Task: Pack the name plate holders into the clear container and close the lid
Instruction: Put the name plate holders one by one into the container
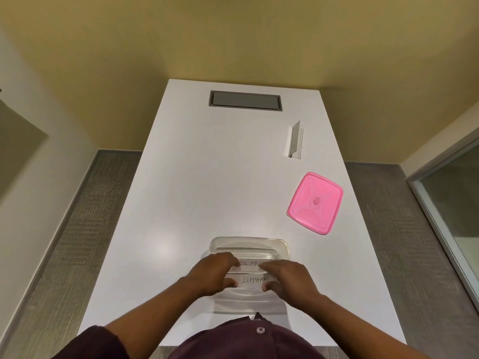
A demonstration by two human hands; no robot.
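Office mtg room: white conf table (197,177) w/ cable hatch (245,100), glass partition (456,203).

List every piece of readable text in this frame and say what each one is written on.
"ELEPHANT": handwritten on the name plate holder held by both hands in the clear container.
"ER M", partly readable: on a second card behind it, the rest hidden by fingers.
Upright name plate holder far right: seen edge-on, nothing readable.
Pink lid: no text visible.
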